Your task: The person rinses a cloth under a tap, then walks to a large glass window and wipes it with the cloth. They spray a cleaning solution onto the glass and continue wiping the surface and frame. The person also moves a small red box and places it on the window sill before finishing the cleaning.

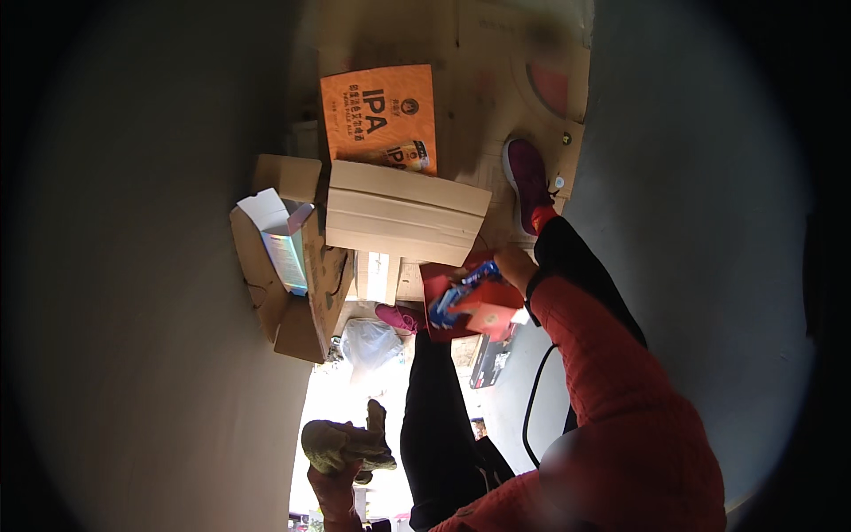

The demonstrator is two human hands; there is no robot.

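My left hand (336, 489) is raised at the lower left, closed around a lumpy olive-brown object (342, 445); whether it is a folded cloth or a figurine, I cannot tell. My right hand (515, 266) grips the end of a shiny blue wrapper or packet (459, 296). This packet lies over an open dark-red box or bag (435, 272), beside a bright red carton (495, 312). My right fingertips are partly hidden. Close to the red things stands a tan cardboard box with its plain side or flap (405, 213) towards me.
An open cardboard box (319, 319) at left holds a shiny white carton (286, 256). An orange printed beer carton (379, 120) stands behind. My shoes (528, 173) are among flattened cardboard (465, 86). A plastic bag (372, 342) and a dark box (488, 362) lie lower down; walls flank both sides.
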